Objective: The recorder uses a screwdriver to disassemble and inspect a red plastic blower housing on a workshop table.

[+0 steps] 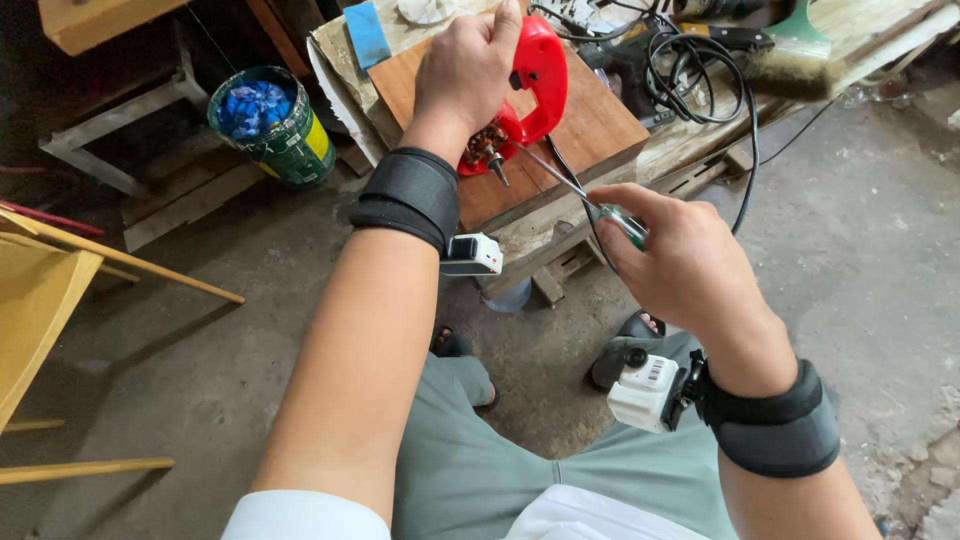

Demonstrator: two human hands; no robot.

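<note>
The left hand (465, 70) is clasping a red power tool (530, 85) while the right hand (680, 255) is pinching a green-handled screwdriver (600, 212) toward it above the tabletop (590, 120).

Round green tin (275, 125) with yellow label — upper left, beside bench; blue wrappers (252, 105) inside.

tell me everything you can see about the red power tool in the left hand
The red power tool looks like glossy moulded plastic with a looped handle. Its lower end is open, showing a coppery motor winding and a short metal shaft pointing down. The left hand grips its upper part, holding it tilted above the wooden board. The screwdriver, held in the right hand, has its tip at the open end. A black cable hangs beside it; whether that cable is the tool's own cannot be told.
</note>
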